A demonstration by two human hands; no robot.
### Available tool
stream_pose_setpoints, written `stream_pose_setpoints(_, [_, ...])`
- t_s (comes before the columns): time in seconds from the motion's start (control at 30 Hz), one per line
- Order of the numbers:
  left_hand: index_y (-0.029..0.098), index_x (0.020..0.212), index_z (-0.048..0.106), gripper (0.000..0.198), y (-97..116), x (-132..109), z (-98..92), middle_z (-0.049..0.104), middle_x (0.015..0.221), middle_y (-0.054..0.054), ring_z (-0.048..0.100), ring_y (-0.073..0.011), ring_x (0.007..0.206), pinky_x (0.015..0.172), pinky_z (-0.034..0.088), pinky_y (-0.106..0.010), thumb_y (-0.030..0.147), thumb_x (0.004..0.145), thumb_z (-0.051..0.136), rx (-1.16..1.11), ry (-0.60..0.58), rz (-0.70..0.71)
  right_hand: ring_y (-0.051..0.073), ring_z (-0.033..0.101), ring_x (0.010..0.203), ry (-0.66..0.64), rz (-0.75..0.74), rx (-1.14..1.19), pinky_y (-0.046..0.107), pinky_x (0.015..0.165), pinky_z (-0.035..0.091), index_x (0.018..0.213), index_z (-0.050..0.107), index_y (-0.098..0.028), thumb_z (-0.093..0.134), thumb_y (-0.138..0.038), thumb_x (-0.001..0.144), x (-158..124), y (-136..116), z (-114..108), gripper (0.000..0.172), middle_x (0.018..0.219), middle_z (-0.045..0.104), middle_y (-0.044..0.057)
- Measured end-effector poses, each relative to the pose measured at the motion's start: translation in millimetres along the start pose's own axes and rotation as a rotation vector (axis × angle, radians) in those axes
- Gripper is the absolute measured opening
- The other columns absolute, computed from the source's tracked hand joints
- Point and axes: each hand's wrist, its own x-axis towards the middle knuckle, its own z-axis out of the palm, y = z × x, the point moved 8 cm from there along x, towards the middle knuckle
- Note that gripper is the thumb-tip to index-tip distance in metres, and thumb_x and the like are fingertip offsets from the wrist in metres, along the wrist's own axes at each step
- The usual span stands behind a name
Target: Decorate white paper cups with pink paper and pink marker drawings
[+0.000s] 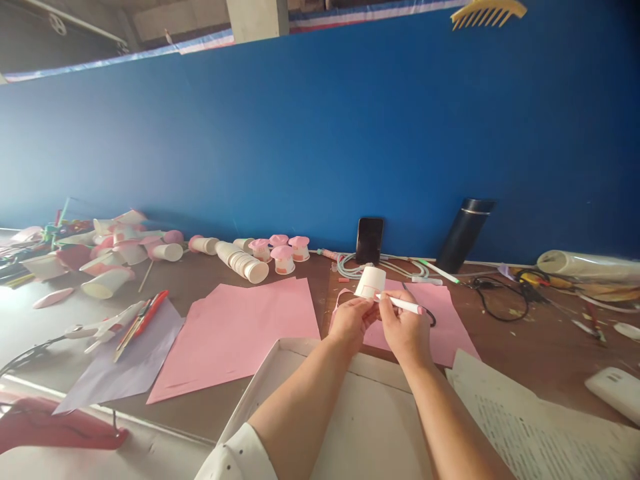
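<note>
Currently held: paper cup [371, 281], gripped by the left hand [350, 321] just above the desk [540, 347].
Right hand [406, 330]: closed around a pink marker [403, 305], tip laid on the cup wall.
Progress: pink outline partly drawn on the cup; judged mid-way.
Done: four pink-topped cups [283, 252] set at the back.
Left: stack of plain cups [243, 261], unmarked.

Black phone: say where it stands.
Head view, centre back: the black phone leans on the blue wall, behind the paper cup in the left hand, left of the dark flask.
</note>
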Motion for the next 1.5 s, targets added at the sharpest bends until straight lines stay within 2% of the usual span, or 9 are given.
stream_pose_setpoints(0.27, [0.006, 0.078, 0.067, 0.008, -0.1, 2.0, -3.4, 0.068, 0.079, -0.012, 0.066, -0.0150, 0.075, 0.087, 0.051, -0.030, 0.011, 0.078, 0.061, -0.012, 0.035, 0.012, 0.019, 0.063, 0.065, 0.002, -0.023, -0.020, 0.027, 0.060, 0.045, 0.083, 0.063, -0.017, 0.050, -0.039, 0.083, -1.5, 2.4, 4.1, 0.026, 0.072, 0.069, 0.008])
stream_pose_setpoints(0.9, [0.006, 0.080, 0.066, 0.007, -1.2, 5.0, -7.8, 0.066, 0.076, -0.010, 0.065, -0.0134, 0.073, 0.085, 0.051, -0.029, 0.009, 0.079, 0.059, -0.001, 0.063, 0.004, 0.018, 0.062, 0.060, -0.040, 0.035, -0.003, 0.026, 0.057, 0.044, 0.080, 0.062, -0.018, 0.050, -0.039, 0.082, -3.1, 1.2, 6.5, 0.025, 0.067, 0.068, 0.007])
stream_pose_setpoints(1.07, [0.007, 0.082, 0.066, 0.007, 0.3, 4.2, -5.6, 0.067, 0.076, -0.010, 0.066, -0.0153, 0.075, 0.084, 0.052, -0.031, 0.011, 0.078, 0.062, 0.011, 0.042, 0.004, 0.018, 0.064, 0.062, -0.032, 0.042, 0.026, 0.026, 0.057, 0.045, 0.082, 0.063, -0.017, 0.049, -0.040, 0.083, -3.2, 1.0, 6.1, 0.026, 0.069, 0.069, 0.007])
stream_pose_setpoints(1.5, [0.006, 0.079, 0.066, 0.006, -3.2, 3.2, -5.1, 0.067, 0.078, -0.011, 0.064, -0.0122, 0.071, 0.081, 0.053, -0.027, 0.009, 0.079, 0.060, -0.004, 0.057, -0.021, 0.019, 0.066, 0.064, 0.015, 0.039, 0.042, 0.027, 0.061, 0.048, 0.085, 0.063, -0.018, 0.051, -0.040, 0.083, 0.3, 7.7, 3.6, 0.025, 0.072, 0.070, 0.007])
